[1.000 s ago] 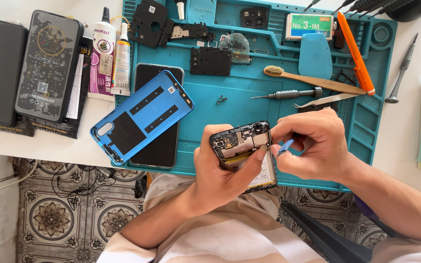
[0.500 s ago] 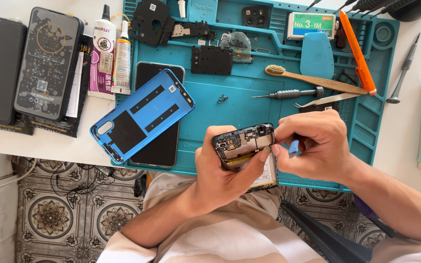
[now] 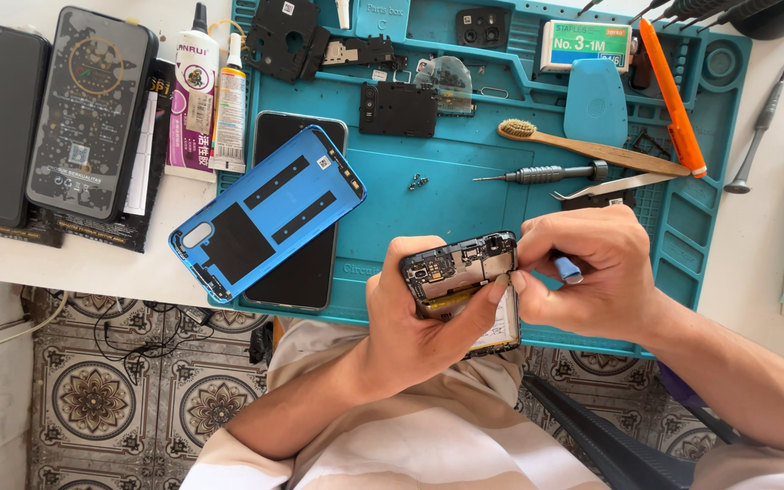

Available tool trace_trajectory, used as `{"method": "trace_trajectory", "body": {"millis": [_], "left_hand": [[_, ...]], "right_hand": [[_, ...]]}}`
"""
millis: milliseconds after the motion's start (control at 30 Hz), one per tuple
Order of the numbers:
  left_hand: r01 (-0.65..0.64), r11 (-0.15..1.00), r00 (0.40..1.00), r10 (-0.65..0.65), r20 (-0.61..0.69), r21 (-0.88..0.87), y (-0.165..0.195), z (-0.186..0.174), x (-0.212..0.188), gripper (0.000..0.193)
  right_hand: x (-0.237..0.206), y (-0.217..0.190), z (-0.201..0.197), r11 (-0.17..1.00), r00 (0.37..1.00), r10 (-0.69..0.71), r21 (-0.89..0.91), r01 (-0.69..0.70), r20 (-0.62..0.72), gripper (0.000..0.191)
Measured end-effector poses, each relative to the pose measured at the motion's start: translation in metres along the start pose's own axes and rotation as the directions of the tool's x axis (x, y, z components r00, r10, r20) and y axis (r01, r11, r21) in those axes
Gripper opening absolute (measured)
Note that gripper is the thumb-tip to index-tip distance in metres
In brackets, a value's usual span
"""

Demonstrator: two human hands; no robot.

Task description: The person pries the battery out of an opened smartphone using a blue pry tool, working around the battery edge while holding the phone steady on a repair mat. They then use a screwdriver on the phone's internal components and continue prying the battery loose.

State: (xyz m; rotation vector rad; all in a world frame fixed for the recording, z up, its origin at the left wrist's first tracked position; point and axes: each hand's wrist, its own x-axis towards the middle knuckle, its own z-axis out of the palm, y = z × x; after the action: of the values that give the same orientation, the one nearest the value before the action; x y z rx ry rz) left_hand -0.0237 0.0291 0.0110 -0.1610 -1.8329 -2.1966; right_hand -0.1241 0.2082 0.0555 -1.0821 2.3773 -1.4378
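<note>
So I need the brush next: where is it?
The brush lies on the teal mat, upper right, just above the screwdriver.

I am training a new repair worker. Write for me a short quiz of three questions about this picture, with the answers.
1. True or false: the blue back cover is still fitted on the opened phone.
2. Which hand holds the opened phone? A) left hand B) right hand
3. Fill in: the wooden brush lies on the ____ work mat.

Key
1. False: it lies apart, on a dark phone at the mat's left edge.
2. A; the right hand pinches a small blue tool at the phone's top corner.
3. Teal.
</note>
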Motion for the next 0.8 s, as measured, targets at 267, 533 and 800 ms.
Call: {"method": "trace_trajectory", "body": {"millis": [267,533,800], "left_hand": [[0.002,1.000,1.000,-0.002,0.002,0.012,0.002,-0.001,0.003,0.041],[0.073,0.997,0.997,-0.072,-0.025,0.017,0.004,-0.001,0.008,0.038],[0.103,0.994,0.994,-0.104,-0.046,-0.026,0.005,-0.003,0.013,0.039]], "right_hand": [[0.000,0.001,-0.001,1.000,1.000,0.012,0.010,-0.012,0.010,0.013],[-0.002,0.008,-0.005,0.985,0.993,0.106,0.134,-0.111,0.048,0.004],[0.001,0.009,-0.006,0.981,0.990,0.121,0.146,-0.130,0.069,0.015]]}}
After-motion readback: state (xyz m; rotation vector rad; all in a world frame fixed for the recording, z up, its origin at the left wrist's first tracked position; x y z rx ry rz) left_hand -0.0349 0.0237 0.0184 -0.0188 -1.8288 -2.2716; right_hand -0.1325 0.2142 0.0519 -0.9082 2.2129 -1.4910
